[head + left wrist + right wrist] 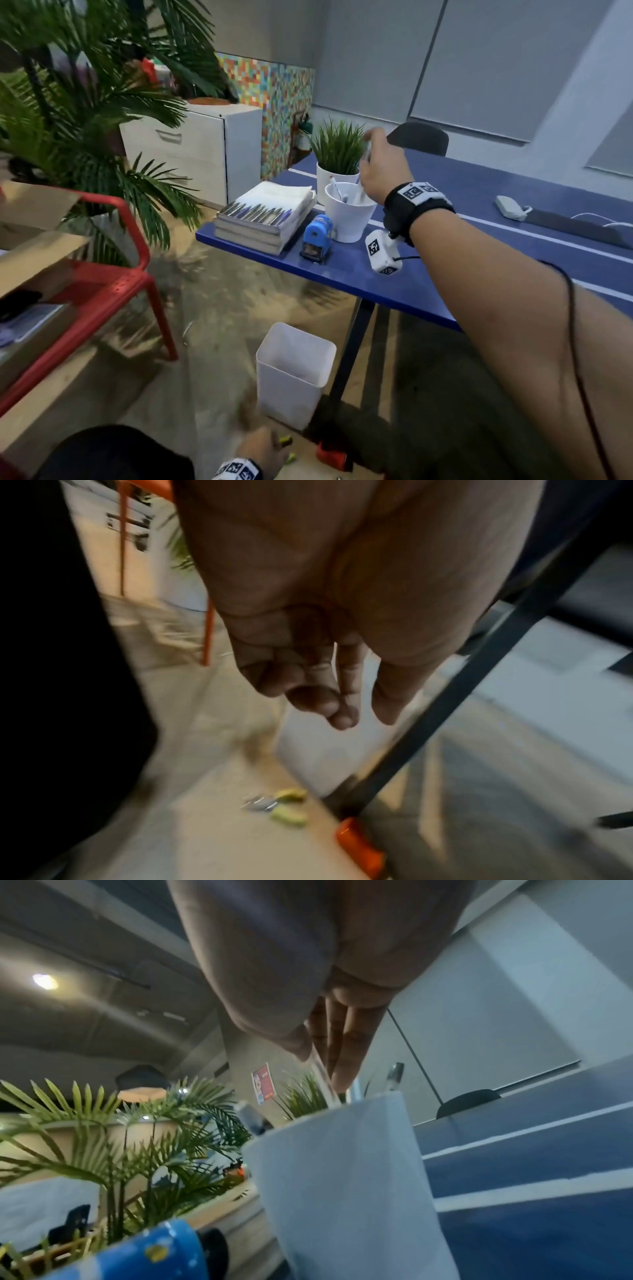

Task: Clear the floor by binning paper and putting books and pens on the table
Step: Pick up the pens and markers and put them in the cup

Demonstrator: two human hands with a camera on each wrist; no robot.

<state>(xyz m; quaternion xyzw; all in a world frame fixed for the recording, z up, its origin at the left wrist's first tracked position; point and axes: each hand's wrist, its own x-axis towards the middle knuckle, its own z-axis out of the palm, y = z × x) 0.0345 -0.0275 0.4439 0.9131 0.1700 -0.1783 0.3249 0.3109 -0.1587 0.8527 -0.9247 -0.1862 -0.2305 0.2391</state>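
Observation:
My right hand (368, 150) hovers over the white cup (347, 219) on the blue table (359, 277), pinching a clear pen (322, 1074) whose lower end dips into the cup. Other pens (337, 190) stand in that cup. A stack of books (263, 219) with several pens on top lies at the table's left corner. My left hand (342, 710) hangs low with relaxed fingers, holding nothing, above two small yellow-tipped items (287, 806) on the floor. The white bin (294, 373) stands on the floor by the table leg.
A blue sharpener (317, 238) and a small potted plant (337, 154) flank the cup. A red chair (102, 274) with a cardboard box stands left, near large palms. An orange object (359, 845) lies at the foot of the table leg. A thin pale item (187, 329) lies on the floor.

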